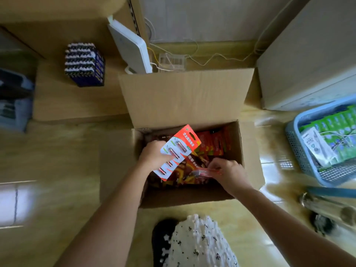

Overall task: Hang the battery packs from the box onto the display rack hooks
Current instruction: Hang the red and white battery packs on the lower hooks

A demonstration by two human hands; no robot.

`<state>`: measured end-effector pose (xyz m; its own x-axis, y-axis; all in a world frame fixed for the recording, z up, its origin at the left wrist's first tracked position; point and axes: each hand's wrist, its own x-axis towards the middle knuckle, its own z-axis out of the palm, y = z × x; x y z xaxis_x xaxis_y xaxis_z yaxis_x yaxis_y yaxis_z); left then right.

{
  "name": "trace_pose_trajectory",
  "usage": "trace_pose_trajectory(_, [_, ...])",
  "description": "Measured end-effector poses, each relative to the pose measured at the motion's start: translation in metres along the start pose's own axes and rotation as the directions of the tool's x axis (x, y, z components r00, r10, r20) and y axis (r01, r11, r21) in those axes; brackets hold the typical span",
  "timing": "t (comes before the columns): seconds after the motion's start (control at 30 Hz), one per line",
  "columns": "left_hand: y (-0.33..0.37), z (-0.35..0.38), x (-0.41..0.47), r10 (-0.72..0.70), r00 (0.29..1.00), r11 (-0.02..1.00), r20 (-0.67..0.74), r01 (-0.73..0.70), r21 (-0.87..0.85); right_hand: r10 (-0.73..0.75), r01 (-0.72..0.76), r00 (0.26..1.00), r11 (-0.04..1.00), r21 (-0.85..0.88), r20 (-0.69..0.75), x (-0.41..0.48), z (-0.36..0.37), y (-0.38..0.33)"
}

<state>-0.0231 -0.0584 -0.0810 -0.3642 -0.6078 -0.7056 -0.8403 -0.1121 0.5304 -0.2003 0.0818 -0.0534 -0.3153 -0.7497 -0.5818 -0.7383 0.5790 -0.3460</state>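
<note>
1. Early stage: the box holds many red packs. No rack hooks are in view, so all the hanging is yet to do.
2. The left hand grips one pack by its lower half, held above the box's left side.
3. The right hand, just beside and lower, appears to pinch a second pack, which is blurred, inside the box.
4. The other packs lie beneath both hands.

Box: matt brown corrugated cardboard. Battery pack: glossy red-and-white card, clear plastic blisters. Basket: blue perforated plastic. Floor: glossy yellowish tile, reflective. Skirt: white textured cloth.
</note>
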Motion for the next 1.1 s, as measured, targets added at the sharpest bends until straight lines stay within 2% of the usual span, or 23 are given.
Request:
trace_pose_trajectory(0.07, [0.007, -0.017, -0.031, -0.014, 1.000, 0.975, 0.023, 0.018, -0.221, -0.030, 0.035, 0.998, 0.993, 0.116, -0.047, -0.016, -0.023, -0.015])
trace_pose_trajectory(0.13, [0.015, -0.040, -0.063, -0.016, 0.999, 0.903, 0.034, 0.029, -0.429, -0.073, 0.089, 0.993, 0.981, 0.173, -0.096, -0.031, -0.053, -0.035])
trace_pose_trajectory(0.2, [0.025, -0.068, -0.096, -0.014, 1.000, 0.843, -0.005, 0.009, -0.538, -0.099, 0.123, 0.989, 0.964, 0.234, -0.110, -0.046, -0.087, -0.062])
trace_pose_trajectory(0.33, [0.044, -0.132, -0.156, -0.014, 0.991, 0.771, -0.135, -0.075, -0.632, -0.191, 0.220, 0.974, 0.930, 0.295, -0.124, -0.075, -0.147, -0.125])
trace_pose_trajectory(0.4, [0.052, -0.166, -0.185, -0.006, 0.981, 0.742, -0.193, -0.125, -0.659, -0.226, 0.264, 0.961, 0.917, 0.298, -0.158, -0.089, -0.173, -0.160])
trace_pose_trajectory(0.57, [0.058, -0.250, -0.253, 0.015, 0.940, 0.703, -0.342, -0.253, -0.664, -0.351, 0.372, 0.928, 0.868, 0.329, -0.125, -0.129, -0.220, -0.252])
trace_pose_trajectory(0.7, [0.042, -0.310, -0.301, 0.010, 0.865, 0.669, -0.502, -0.378, -0.639, -0.443, 0.467, 0.884, 0.819, 0.333, -0.150, -0.152, -0.241, -0.327])
trace_pose_trajectory(0.77, [0.028, -0.338, -0.318, -0.012, 0.830, 0.660, -0.558, -0.412, -0.628, -0.446, 0.483, 0.875, 0.778, 0.402, -0.187, -0.158, -0.247, -0.365])
trace_pose_trajectory(0.93, [-0.026, -0.411, -0.335, -0.050, 0.793, 0.666, -0.607, -0.427, -0.612, -0.439, 0.524, 0.851, 0.669, 0.527, -0.288, -0.160, -0.252, -0.465])
trace_pose_trajectory(1.03, [-0.058, -0.451, -0.336, -0.047, 0.784, 0.663, -0.619, -0.440, -0.606, -0.461, 0.532, 0.841, 0.607, 0.591, -0.284, -0.159, -0.246, -0.523])
trace_pose_trajectory(1.1, [-0.077, -0.470, -0.337, -0.036, 0.789, 0.658, -0.613, -0.443, -0.609, -0.454, 0.520, 0.848, 0.608, 0.600, -0.274, -0.158, -0.241, -0.557])
